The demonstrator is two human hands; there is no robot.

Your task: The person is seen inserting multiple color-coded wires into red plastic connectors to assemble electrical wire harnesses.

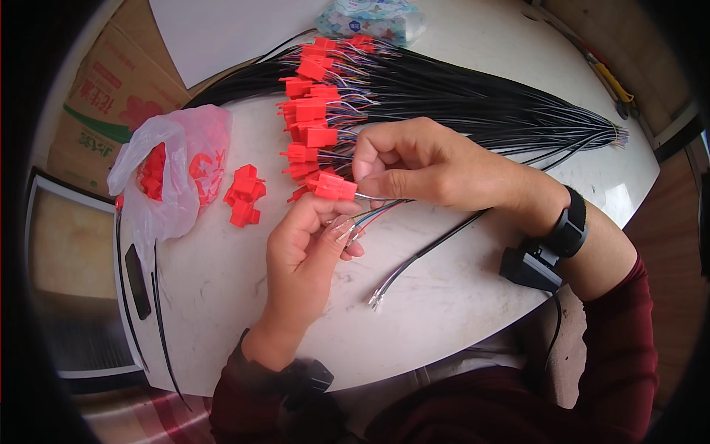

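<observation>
A red plastic connector housing (331, 186) is held up in the fingers of my left hand (296, 255). Under that thumb are small metal terminals (346, 231) on the ends of loose thin coloured wires (376, 214). My right hand (436, 170) is closed in a pinch on a pale wire (370, 197) that meets the housing's right side. These thin wires come out of a black cable sheath (444, 240) running beneath my right wrist. Below my hands, another cable end with bare terminals (376, 300) lies on the white table (458, 325).
Behind my hands, a thick bundle of black cables (473, 96) ends in several red housings (307, 111). Loose red housings (245, 195) lie left, beside a plastic bag (185, 155) of more. A tissue pack (370, 18) and yellow-handled tool (615, 85) sit at the back.
</observation>
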